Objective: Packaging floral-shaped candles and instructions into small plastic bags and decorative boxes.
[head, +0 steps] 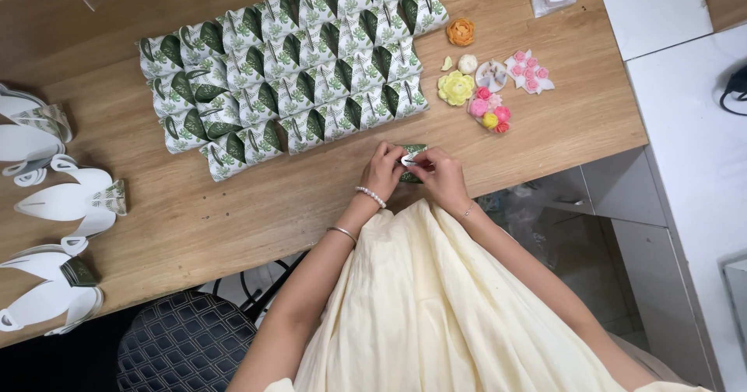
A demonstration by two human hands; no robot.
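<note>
A small leaf-printed paper box (411, 163) sits at the near edge of the wooden surface (233, 213), pinched between both hands, the left hand (383, 172) gripping its left side and the right hand (440, 175) its right, fingertips closed on its top flap. Just beyond lie rows of finished leaf-printed boxes (288, 73), with small coloured flowers (486, 88) toward the far right corner and flat white cutouts (54, 205) along the left edge.

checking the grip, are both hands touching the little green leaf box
Touching. The head view shows the left hand and right hand closed around the small green leaf-print box, fingers on its top.
</note>
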